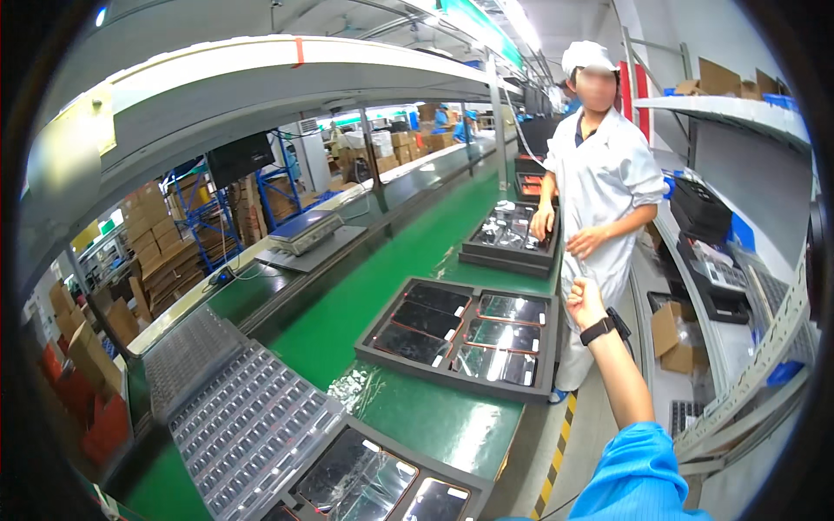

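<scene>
My right hand (586, 302) is raised in the air just right of a black foam tray (369, 349), its fingers curled closed; whether anything is inside them is hidden. A black wristband (598, 331) sits on that wrist, below it a blue sleeve (638, 464). In the tray lie several dark phone-like screens (417, 314) with small white tabs, some under shiny film. A second such tray (479, 497) is cut off at the lower edge, with glossy dark screens (352, 473) in it. My left hand is out of view.
Clear plastic trays (252, 425) with many small pockets lie at left on the green bench (460, 430). Across the bench end, a co-worker in white (599, 174) reaches over another black tray (508, 260). A grey device (304, 233) stands behind; shelves (730, 113) line the right.
</scene>
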A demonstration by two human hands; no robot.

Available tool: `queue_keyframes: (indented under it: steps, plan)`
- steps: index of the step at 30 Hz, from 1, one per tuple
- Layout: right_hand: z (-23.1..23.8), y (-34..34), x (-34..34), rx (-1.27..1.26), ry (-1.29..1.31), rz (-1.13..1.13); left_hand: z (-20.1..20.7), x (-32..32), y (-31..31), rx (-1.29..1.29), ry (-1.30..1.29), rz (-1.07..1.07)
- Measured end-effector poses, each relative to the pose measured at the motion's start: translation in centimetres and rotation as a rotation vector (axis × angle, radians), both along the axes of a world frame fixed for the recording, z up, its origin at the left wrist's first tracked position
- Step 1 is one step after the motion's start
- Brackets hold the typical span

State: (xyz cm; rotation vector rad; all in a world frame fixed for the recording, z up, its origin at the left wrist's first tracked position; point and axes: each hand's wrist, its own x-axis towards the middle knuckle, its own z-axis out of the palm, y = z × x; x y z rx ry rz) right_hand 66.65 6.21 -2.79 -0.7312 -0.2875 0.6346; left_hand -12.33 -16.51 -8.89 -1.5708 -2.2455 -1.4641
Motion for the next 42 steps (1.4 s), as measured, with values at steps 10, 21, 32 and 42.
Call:
queue_keyframes:
  steps: [10,21,32,42]
  plan:
    - [-6.7,-4.4,-31.1,-0.361,-1.289,0.688,2.7,0.5,-0.1,-0.372,-0.501,-0.259]
    - [-3.6,-4.3,-32.6,-0.555,-0.997,1.054,3.4,1.0,-1.5,-0.317,-0.309,-0.18]
    - [-4.5,-7.7,-34.2,-0.553,-1.081,0.843,2.2,-1.7,-2.7,-0.256,-0.538,-0.254]
    - [-7.6,-8.9,-36.0,-0.395,-1.045,0.383,4.3,-0.1,-2.6,-0.196,-0.718,-0.279]
